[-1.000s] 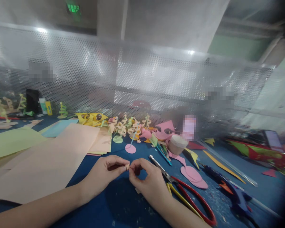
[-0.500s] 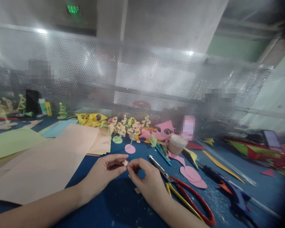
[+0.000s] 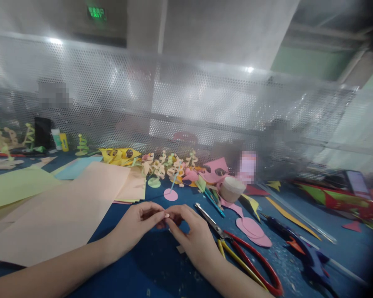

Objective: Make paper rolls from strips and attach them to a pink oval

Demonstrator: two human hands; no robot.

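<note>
My left hand (image 3: 136,225) and my right hand (image 3: 194,234) meet fingertip to fingertip above the blue table. Between them they pinch a tiny pale pink paper piece (image 3: 167,215), mostly covered by the fingers. Just beyond the hands lies a pink paper disc (image 3: 170,195) with a thin light blue stem (image 3: 174,182) rising from it. To the right of my right hand are large scissors (image 3: 217,229) with red and yellow handles, partly under the forearm. A small paper scrap (image 3: 180,249) lies beneath the right hand.
Large pale pink sheets (image 3: 77,207) cover the left side. Behind the hands stand curled paper figures (image 3: 157,169) and a white roll (image 3: 232,188). Pink ovals (image 3: 251,229) and a blue glue gun (image 3: 309,256) lie at the right. A perforated metal screen (image 3: 189,99) closes off the back.
The left thumb and fingers have closed further over the small pink piece, so less of it shows. Both hands remain in nearly the same place.
</note>
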